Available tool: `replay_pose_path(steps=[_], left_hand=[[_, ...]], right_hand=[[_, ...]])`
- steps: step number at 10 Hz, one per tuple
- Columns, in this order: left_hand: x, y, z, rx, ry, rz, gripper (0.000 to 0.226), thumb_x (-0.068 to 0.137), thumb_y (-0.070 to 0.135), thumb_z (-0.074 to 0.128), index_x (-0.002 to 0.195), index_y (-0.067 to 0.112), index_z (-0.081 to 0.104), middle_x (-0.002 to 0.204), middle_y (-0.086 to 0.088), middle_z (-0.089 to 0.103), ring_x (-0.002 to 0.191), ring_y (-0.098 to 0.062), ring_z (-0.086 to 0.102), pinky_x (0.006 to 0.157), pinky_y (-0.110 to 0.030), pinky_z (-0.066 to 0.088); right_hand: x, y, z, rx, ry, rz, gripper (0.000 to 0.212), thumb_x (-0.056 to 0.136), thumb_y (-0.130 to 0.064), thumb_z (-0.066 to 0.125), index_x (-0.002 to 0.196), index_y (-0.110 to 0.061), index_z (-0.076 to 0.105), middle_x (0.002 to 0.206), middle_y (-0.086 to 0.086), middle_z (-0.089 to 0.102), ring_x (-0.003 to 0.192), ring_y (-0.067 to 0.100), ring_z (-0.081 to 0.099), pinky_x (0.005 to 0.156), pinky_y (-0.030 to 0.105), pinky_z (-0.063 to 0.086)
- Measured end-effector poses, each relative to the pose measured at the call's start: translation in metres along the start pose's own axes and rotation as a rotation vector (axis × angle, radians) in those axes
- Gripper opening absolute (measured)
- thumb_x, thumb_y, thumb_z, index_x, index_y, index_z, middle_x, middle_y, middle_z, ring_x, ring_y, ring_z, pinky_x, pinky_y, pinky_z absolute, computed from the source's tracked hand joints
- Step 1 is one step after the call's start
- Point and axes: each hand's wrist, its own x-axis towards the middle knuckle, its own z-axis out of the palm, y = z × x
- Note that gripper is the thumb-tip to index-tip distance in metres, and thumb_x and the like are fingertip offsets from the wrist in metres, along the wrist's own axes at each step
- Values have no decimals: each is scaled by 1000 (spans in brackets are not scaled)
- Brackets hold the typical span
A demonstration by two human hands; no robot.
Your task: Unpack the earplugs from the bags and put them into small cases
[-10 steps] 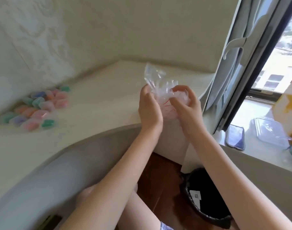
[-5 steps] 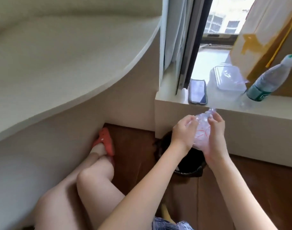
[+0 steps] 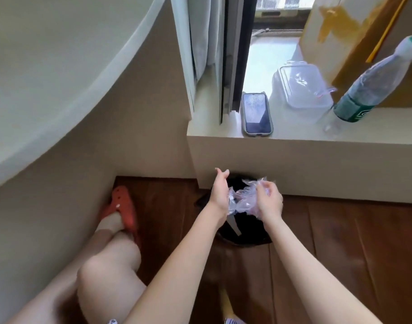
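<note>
A crumpled clear plastic bag (image 3: pixel 243 197) hangs between my two hands, directly above a black waste bin (image 3: pixel 244 230) on the floor. My left hand (image 3: pixel 220 192) is beside the bag with its fingers straight and spread, its palm against the plastic. My right hand (image 3: pixel 269 198) has its fingers curled round the bag's right part. No earplugs or small cases are in view.
A phone (image 3: pixel 256 114), a clear lidded plastic box (image 3: pixel 302 90) and a water bottle (image 3: pixel 373 83) lie on the window ledge (image 3: pixel 293 142) above the bin. The curved white table (image 3: pixel 48 66) is at the left. My legs and a red shoe (image 3: pixel 124 206) are below it.
My view swung from the table down to the floor. Both hands carried the bag down from the table to above the bin. My left hand's fingers have straightened off the bag.
</note>
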Motion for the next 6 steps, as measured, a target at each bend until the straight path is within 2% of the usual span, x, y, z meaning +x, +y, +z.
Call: replay_pose_path(steps=[1,2,3,4,5,6], left_hand=[[12,-6,-18,-12,-5,-76,44,104,28,21,147,23,25,139,13,33,134,-4,32,91,-17,32],[26,-19,-45,-23,-11,-161,55,101,33,25,152,28,4,158,10,5,144,-10,12,104,-26,22],[33,-26,-75,-40,39,-166,56,100,30,26,153,25,7,158,10,10,144,-9,11,107,-26,17],[37,-25,-101,-3,128,-159,58,98,27,29,152,23,9,159,6,5,146,-10,0,117,-33,0],[40,-23,-115,77,170,-153,56,99,24,32,152,22,14,159,4,10,147,-11,3,118,-35,1],[36,-19,-116,212,162,-54,53,96,12,41,148,17,30,153,0,31,142,-14,26,116,-30,18]], right_hand=[[12,20,12,-35,-170,68,39,97,-37,49,130,-18,56,134,5,56,126,22,49,105,30,34],[14,31,15,-60,-197,143,44,98,-40,45,138,-21,50,142,0,49,132,22,43,109,31,30],[11,39,17,-60,-199,163,40,99,-34,45,135,-20,53,139,1,52,129,21,45,106,30,32],[7,45,15,-98,-159,148,32,98,-26,45,125,-15,60,129,5,58,121,23,51,96,28,36],[3,56,13,-78,-137,169,27,97,-18,45,113,-12,66,121,8,63,114,24,55,94,28,38],[3,61,11,39,-139,158,27,95,-8,44,86,-19,68,109,12,68,106,24,62,99,35,45]])
